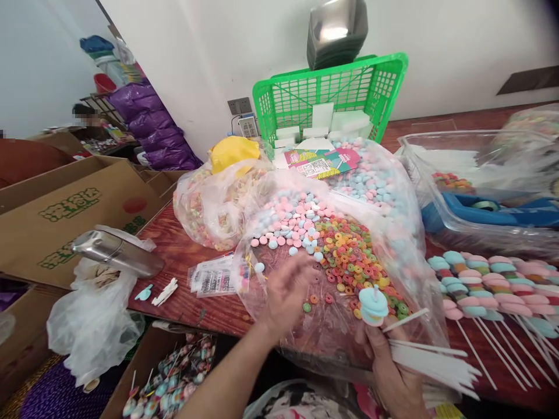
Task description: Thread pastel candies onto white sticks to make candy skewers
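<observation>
My left hand [288, 291] is over the plastic sheet, its slightly blurred fingers apart and nothing visible in them. Loose gummy rings [345, 250] in red, orange, yellow and green lie just beyond it, beside a heap of pink and blue marshmallows [292, 218]. My right hand [393, 366] is closed around a bundle of white sticks [437, 364] and a candy skewer [373, 305], which has blue marshmallows at its top and something yellow under them. The stick's tip shows above the upper marshmallow.
Finished candy skewers [493, 285] lie in rows at the right. Behind them stands a clear plastic bin [480, 233]. A green basket [327, 87] is at the back. At left are a steel flask [117, 253], cardboard box [78, 215] and bagged gummies [213, 209]. More skewers fill a lower box [174, 378].
</observation>
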A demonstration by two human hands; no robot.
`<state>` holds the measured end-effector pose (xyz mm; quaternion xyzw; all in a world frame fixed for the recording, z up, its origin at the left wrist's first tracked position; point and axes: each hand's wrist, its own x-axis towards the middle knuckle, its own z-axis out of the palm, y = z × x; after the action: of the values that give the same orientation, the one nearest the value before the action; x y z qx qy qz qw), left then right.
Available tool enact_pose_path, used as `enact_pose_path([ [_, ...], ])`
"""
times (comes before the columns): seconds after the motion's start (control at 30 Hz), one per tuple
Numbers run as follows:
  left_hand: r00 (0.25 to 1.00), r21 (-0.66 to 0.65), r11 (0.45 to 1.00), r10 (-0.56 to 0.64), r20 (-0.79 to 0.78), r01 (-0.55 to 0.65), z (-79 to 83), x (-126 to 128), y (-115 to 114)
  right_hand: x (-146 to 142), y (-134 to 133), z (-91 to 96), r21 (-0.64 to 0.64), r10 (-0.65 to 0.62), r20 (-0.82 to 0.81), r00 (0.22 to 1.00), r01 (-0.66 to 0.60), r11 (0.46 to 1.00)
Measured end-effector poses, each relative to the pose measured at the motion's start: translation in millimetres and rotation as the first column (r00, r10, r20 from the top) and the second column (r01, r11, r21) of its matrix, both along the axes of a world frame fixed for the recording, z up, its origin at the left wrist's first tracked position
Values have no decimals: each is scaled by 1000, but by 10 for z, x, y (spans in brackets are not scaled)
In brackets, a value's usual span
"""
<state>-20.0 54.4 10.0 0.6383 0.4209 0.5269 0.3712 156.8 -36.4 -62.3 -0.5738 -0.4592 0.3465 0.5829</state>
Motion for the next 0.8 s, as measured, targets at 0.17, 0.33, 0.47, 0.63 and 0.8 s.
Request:
enact_pose_path([
  [0.17,653,97,995,84,-753,-17,-198,-256,804,-25,69,-129,-71,96,-194,976,-111,991],
  [0.33,584,117,992,65,-809,52,-431,-283,904,-32,79,-133,-75,40,-361,932,-72,995],
  [0.47,597,119,987,32,-802,108,-397,-337,790,-50,85,-42,-55,40,-361,932,-64,996],
  [0.63,741,120,990,25,-671,76,-259,-415,673,-27,79,40,39,31,-363,931,-18,999],
  [0.8,823,26,995,-61,-565,92,-223,-238,534,60,3,169,85,-20,-439,898,63,994],
])
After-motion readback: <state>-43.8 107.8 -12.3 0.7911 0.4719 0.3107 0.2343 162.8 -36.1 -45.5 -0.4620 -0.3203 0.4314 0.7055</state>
